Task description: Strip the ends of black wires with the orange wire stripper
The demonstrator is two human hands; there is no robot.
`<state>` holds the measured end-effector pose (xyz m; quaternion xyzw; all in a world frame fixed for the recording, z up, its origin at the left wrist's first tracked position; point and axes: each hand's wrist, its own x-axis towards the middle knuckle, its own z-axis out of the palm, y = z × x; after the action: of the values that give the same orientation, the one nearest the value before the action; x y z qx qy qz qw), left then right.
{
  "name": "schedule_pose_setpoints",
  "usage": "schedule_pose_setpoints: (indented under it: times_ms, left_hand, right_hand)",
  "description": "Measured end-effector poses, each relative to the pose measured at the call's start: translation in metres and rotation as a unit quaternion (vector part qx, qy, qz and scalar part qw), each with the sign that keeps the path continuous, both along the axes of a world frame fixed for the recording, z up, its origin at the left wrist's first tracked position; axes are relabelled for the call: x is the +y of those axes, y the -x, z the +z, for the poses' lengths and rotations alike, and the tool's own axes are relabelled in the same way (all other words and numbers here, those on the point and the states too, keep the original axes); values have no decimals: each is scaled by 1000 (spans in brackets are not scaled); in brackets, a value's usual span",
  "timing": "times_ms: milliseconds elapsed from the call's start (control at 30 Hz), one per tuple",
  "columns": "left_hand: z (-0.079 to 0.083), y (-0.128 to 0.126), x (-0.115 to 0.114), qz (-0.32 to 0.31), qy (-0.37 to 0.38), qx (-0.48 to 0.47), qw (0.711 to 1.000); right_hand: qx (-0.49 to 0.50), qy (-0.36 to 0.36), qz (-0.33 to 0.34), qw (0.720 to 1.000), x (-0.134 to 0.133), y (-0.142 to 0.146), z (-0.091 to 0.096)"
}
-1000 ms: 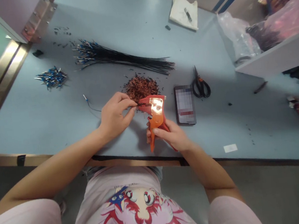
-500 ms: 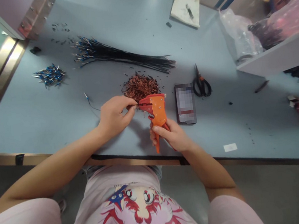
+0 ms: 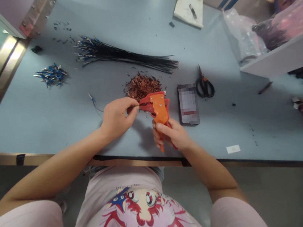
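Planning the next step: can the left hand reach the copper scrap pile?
Probably yes: nothing lies between the left hand and the copper scrap pile, but it pinches a wire.

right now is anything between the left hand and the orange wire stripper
Nothing visible: the left hand is right at the nose of the orange wire stripper, held in the right hand; only the thin dark wire it pinches lies between them.
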<state>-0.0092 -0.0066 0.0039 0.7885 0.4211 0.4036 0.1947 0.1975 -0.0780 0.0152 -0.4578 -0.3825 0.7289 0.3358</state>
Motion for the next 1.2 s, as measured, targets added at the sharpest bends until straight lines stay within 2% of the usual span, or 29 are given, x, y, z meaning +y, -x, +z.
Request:
schedule_pose_setpoints:
  times_ms: [267, 700, 833, 1200]
  left_hand:
    - [0, 2, 2, 11, -7, -40, 999]
    - [5, 3, 4, -27, -30, -48, 998]
    - [5, 4, 2, -27, -40, -56, 997]
    - [3, 4, 1, -38, -1, -33, 999]
  right_hand:
    - [26, 3, 4, 1000, -1, -8, 10]
    - [106, 30, -5, 994, -4, -12, 13]
    - [97, 34, 14, 995, -4, -13, 14]
    - [71, 28, 24, 997, -5, -7, 14]
